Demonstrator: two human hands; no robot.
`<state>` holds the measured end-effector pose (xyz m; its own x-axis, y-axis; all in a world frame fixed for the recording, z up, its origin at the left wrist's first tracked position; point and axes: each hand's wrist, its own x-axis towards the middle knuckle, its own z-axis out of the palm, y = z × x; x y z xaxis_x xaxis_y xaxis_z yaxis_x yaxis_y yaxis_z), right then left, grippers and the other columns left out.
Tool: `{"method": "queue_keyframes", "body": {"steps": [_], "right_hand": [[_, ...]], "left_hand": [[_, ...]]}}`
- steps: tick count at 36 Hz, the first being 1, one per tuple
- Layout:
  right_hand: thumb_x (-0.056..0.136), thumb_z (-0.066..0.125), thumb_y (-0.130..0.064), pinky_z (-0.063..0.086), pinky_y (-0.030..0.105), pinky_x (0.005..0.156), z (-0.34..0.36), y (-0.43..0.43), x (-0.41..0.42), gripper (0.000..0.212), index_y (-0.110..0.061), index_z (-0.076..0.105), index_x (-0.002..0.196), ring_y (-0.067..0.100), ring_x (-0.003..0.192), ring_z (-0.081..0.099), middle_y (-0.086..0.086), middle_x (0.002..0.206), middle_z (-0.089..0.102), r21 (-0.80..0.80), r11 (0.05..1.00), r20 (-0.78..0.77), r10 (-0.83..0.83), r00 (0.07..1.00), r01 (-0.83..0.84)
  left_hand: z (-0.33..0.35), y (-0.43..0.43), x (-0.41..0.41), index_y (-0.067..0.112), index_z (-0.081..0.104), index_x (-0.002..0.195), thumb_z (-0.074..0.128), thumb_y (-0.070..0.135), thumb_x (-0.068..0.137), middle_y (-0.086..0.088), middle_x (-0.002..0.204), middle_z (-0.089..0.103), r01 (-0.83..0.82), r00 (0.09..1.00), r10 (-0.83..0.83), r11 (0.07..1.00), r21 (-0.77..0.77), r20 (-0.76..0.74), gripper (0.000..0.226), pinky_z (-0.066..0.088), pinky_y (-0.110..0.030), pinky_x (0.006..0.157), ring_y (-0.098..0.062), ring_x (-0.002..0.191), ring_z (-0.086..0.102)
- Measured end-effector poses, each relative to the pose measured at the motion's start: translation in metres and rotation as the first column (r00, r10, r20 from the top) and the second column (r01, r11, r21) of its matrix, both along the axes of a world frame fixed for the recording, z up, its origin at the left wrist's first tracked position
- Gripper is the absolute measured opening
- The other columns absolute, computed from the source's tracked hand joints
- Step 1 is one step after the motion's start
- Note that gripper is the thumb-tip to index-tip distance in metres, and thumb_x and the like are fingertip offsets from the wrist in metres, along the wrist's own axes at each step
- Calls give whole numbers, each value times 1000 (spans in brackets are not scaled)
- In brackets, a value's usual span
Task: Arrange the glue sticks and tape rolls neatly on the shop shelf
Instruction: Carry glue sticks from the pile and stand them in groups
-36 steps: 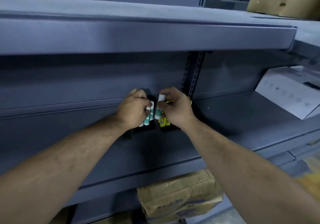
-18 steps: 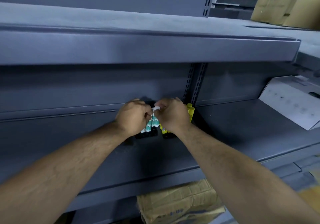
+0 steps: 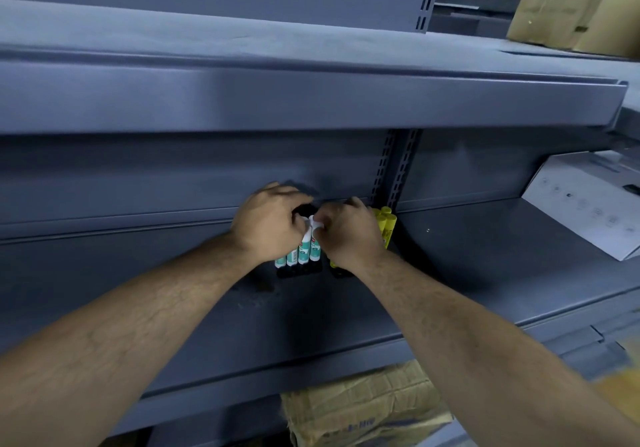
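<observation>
Grey metal shelf [image 3: 485,273] carries everything, with a white box [image 3: 588,211] far on its right side. My left hand [image 3: 270,221] has its fingers curled close round the tops of the teal glue sticks [image 3: 304,252], which stand upright near the back wall. My right hand [image 3: 349,232] pinches one white cap there. Yellow glue sticks [image 3: 388,225] stand just behind it.

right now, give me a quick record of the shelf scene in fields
left hand: grips the tops of the teal glue sticks
right hand: pinches a white cap in that group
yellow glue sticks: standing just right of the right hand, near the back panel
shelf: grey metal
white box: far right on the shelf
</observation>
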<state>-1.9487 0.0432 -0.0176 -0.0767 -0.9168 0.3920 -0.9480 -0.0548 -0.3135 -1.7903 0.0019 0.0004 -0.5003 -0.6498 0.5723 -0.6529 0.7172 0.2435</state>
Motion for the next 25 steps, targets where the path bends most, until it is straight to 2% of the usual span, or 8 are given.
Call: {"method": "queue_keyframes", "body": {"steps": [2, 4, 7, 12, 17, 22, 25], "right_hand": [[87, 63, -22, 38, 32, 84, 1, 0, 0, 5, -26, 67, 85, 20, 101, 54, -8, 87, 69, 10, 1000, -27, 9, 1000, -9], [88, 64, -21, 37, 32, 82, 4, 1, 1, 15, -29, 58, 77, 19, 99, 52, -10, 85, 67, 16, 1000, -53, 14, 999, -14], [87, 64, -17, 40, 33, 81, 5, 1, 1, 15, -26, 62, 75, 20, 99, 48, -8, 88, 65, 16, 1000, -128, 18, 992, -17], [88, 63, -14, 33, 31, 84, 7, 2, 2, 13, -24, 69, 82, 19, 103, 44, -10, 95, 62, 87, 994, -234, 89, 968, -71], [88, 63, -14, 24, 29, 81, 8, 7, 1, 16, -23, 75, 91, 19, 106, 44, -9, 102, 64, 87, 992, -203, 109, 973, -93], [90, 58, -31, 33, 31, 92, 13, 15, 3, 19, -28, 71, 103, 18, 112, 44, -9, 108, 62, 152, 986, -240, 98, 966, -62], [89, 58, -35, 37, 33, 98, 17, 22, 6, 38, -28, 62, 126, 20, 115, 45, -6, 118, 62, 124, 990, -166, 86, 982, -66]], "left_hand": [[4, 1, 0, 8, 72, 119, 49, 19, 68, -7, 123, 70, -9, 999, 9, 1000, 23, 32, 56, 50, -34, 100, -29, 111, 65], [8, 4, 1, 9, 60, 136, 44, 27, 73, -6, 142, 57, -34, 996, 25, 995, 98, 87, 68, 31, -24, 113, -21, 132, 52], [5, 2, 1, 14, 42, 150, 46, 30, 88, -1, 157, 38, -64, 985, 40, 988, 137, 166, 64, 11, -15, 115, -12, 146, 32], [-5, -2, -1, 16, 31, 155, 51, 34, 94, 0, 162, 25, -85, 962, 40, 984, 156, 272, 67, 7, -19, 120, -10, 150, 20], [-6, 3, -3, 17, 22, 157, 49, 32, 92, 1, 165, 16, -104, 940, 15, 964, 246, 340, 72, 8, -26, 124, -10, 152, 11], [0, 8, -5, 19, 13, 159, 51, 38, 88, 0, 167, 7, -139, 915, 14, 949, 282, 403, 82, 5, -31, 124, -11, 153, 4], [4, 13, -6, 19, 10, 159, 45, 44, 91, 1, 167, 5, -160, 912, 34, 947, 278, 409, 81, 2, -31, 124, -11, 153, 2]]}}
